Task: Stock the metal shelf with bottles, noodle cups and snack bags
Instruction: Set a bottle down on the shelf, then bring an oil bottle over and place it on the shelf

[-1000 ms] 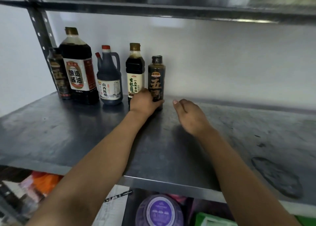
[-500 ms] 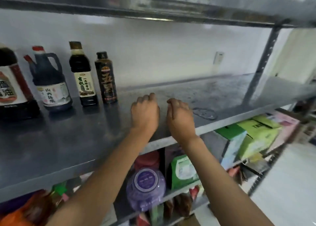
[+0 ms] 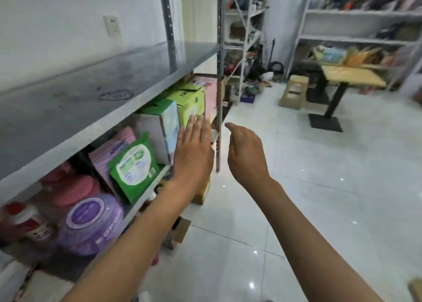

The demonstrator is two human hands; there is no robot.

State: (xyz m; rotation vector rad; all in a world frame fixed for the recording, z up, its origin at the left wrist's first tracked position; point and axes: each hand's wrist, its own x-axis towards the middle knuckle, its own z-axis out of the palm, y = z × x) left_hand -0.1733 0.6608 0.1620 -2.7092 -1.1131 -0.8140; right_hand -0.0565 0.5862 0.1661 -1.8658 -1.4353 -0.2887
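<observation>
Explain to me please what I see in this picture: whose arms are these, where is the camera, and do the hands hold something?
There is no machine here. A person wears one wide camera on the head, looking forward and down, so the two bare arms are the person's own. The left hand has straight fingers and holds nothing; the right hand is loosely curled and also holds nothing. Both hang in the air beside the metal shelf, whose visible part carries no goods, only a round mark. On the level below stand a green packet, a purple tub and a green box. To the right is a white tiled floor with a small table and more shelves behind.
</observation>
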